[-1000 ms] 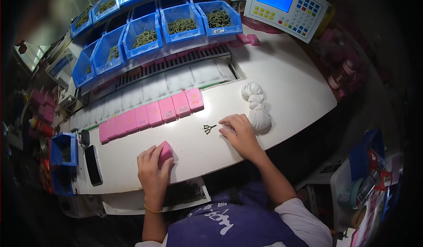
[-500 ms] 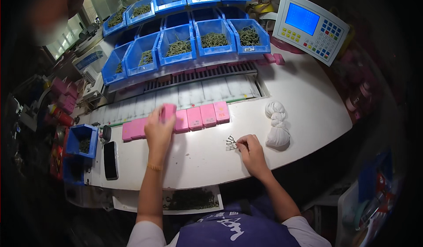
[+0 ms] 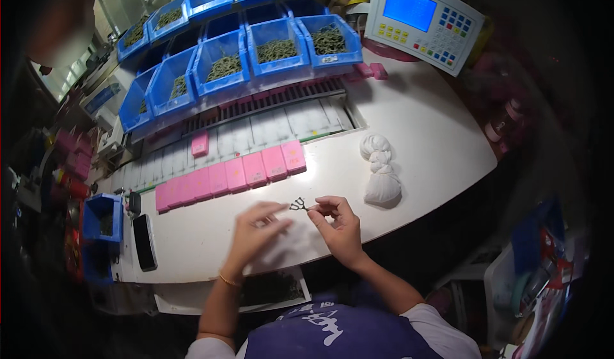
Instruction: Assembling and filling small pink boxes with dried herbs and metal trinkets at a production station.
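Note:
My right hand (image 3: 338, 230) pinches a small dark green branched piece (image 3: 299, 204) by its stem, a little above the white table. Its prongs point up and to the left. Close on the left, my left hand (image 3: 256, 234) is blurred by motion, with thumb and forefinger apart and nothing visible between them. Beyond both hands lies a slanting row of pink blocks (image 3: 236, 172), set side by side. A single pink block (image 3: 200, 144) lies behind that row, on the white lined surface (image 3: 265, 128).
Blue bins (image 3: 222, 64) with green pieces stand in tiers at the back. A keypad console (image 3: 422, 23) is at the far right. On the table (image 3: 441, 128) lie a knotted white cloth bundle (image 3: 382, 173) and a phone (image 3: 144, 242). Beneath the front edge is an open drawer (image 3: 192, 298).
My left hand has let go of a pink block, now on the lined surface, and come back beside my right hand. The right hand still holds the branched piece. The view has shifted.

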Motion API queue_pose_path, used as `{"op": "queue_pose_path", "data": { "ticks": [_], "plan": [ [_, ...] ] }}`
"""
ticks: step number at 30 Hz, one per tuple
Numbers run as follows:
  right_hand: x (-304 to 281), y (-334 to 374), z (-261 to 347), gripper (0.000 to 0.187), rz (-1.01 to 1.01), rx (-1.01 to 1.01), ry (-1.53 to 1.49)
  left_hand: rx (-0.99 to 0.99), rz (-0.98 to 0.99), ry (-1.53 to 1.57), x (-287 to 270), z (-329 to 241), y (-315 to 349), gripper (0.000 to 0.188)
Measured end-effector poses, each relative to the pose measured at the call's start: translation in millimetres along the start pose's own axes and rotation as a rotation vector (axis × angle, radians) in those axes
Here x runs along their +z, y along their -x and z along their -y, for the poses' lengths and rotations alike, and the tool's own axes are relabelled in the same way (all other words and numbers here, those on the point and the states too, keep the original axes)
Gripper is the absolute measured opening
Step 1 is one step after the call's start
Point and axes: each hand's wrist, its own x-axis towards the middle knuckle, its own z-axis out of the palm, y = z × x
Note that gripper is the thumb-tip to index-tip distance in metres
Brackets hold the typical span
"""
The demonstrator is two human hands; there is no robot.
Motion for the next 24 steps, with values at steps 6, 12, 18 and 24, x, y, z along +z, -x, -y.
{"op": "queue_pose_path", "data": {
  "ticks": [6, 12, 18, 24],
  "plan": [
    [18, 21, 20, 0.030, 0.157, -0.048, -0.067, -0.050, -0.267, 0.459, 42, 11, 40, 0.018],
    [11, 26, 29, 0.021, 0.231, -0.066, 0.114, -0.052, -0.323, 0.527, 44, 2, 44, 0.017],
    [13, 27, 38, 0.013, 0.214, -0.173, 0.179, -0.166, -0.288, 0.673, 40, 1, 47, 0.017],
    [16, 26, 35, 0.010, 0.177, -0.230, 0.230, -0.136, -0.296, 0.635, 41, 3, 49, 0.016]
  ]
}}
